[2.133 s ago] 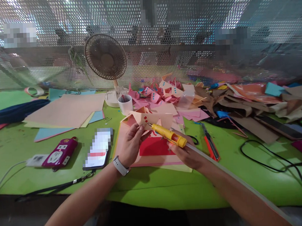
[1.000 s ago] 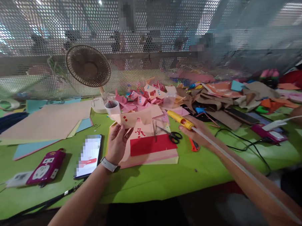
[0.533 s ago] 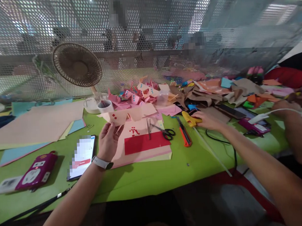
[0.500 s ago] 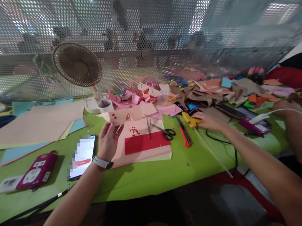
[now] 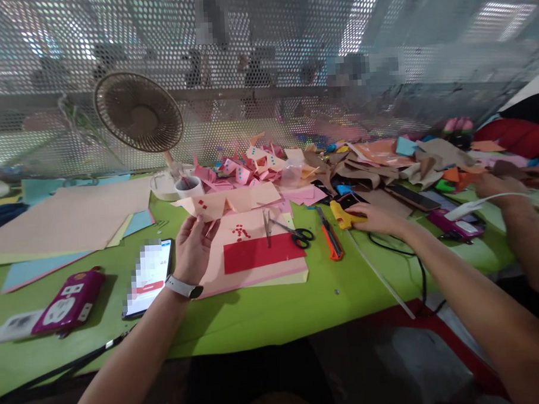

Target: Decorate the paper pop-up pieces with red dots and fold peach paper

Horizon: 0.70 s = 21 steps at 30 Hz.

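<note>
Between the thumb and fingers of my left hand (image 5: 195,248) is a peach paper piece (image 5: 212,207) with small red diamonds on it. Over to the right, my right hand (image 5: 380,218) grips a yellow glue gun (image 5: 341,215); a long glue stick (image 5: 380,276) runs out behind it toward the table's front edge. A red paper strip (image 5: 249,259) and a cluster of tiny red pieces (image 5: 240,231) lie on a peach sheet (image 5: 218,258) between my hands. Open scissors (image 5: 301,237) rest partly over the strip. An orange utility knife (image 5: 331,241) lies beside the glue gun.
A lit phone (image 5: 148,279) and a purple power bank (image 5: 71,303) lie left of my arm. Behind stand a fan (image 5: 139,112) and a white cup (image 5: 189,187), near piled pink paper shapes (image 5: 254,164). Brown scraps (image 5: 357,171) spread rightward. Another person's hand (image 5: 501,189) is at far right.
My right hand and the glue gun have shifted slightly right, and the gun's angle has turned a little. My left hand keeps hold of the peach paper piece in nearly the same spot.
</note>
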Each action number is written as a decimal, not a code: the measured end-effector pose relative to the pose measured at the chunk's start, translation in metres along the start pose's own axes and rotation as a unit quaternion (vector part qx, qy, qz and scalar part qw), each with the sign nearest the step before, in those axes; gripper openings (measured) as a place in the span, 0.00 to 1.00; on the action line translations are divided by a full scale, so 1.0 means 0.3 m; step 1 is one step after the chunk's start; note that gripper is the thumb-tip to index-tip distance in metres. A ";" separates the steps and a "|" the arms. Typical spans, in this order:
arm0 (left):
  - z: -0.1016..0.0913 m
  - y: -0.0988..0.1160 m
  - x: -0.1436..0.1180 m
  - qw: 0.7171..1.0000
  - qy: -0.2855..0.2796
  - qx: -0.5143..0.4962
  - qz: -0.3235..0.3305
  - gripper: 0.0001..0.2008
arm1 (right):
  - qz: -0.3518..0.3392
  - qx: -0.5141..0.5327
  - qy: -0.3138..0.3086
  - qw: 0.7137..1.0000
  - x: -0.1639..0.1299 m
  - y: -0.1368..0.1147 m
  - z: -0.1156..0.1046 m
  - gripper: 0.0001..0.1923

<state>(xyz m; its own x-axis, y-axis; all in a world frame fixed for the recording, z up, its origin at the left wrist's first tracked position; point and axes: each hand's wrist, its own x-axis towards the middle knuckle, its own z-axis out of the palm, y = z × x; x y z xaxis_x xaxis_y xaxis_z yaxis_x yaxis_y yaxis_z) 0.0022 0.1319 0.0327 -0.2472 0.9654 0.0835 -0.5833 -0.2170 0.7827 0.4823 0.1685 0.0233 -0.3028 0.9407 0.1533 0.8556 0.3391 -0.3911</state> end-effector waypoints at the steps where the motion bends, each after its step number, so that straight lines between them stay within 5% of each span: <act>1: -0.002 -0.001 0.002 1.000 0.001 0.002 0.001 0.07 | 0.000 -0.016 -0.002 1.000 0.006 -0.007 -0.009 0.17; 6: -0.010 -0.013 0.003 1.000 -0.012 -0.003 -0.007 0.10 | -0.048 -0.185 0.049 0.980 0.074 -0.199 0.000 0.15; 9: -0.010 -0.023 -0.005 1.000 -0.024 -0.004 -0.008 0.10 | -0.198 -0.199 0.020 0.960 0.147 -0.403 0.102 0.17; 13: -0.008 -0.035 -0.016 0.999 -0.034 0.008 -0.020 0.11 | -0.334 -0.284 -0.050 0.898 0.236 -0.614 0.272 0.18; 16: -0.007 -0.040 -0.021 0.999 -0.040 0.000 -0.031 0.11 | -0.360 -0.295 -0.071 0.883 0.275 -0.681 0.337 0.14; 21: -0.011 -0.042 -0.021 0.998 -0.042 -0.023 -0.035 0.10 | -0.405 -0.335 -0.099 0.845 0.297 -0.701 0.327 0.17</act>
<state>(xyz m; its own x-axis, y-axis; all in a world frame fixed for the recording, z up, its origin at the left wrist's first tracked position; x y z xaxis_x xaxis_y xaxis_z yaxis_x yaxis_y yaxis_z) 0.0085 0.1281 0.0203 -0.1401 0.9867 0.0828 -0.6319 -0.1535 0.7597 0.2343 0.1822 0.0301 -0.9105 0.4098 -0.0557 0.3601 0.8518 0.3804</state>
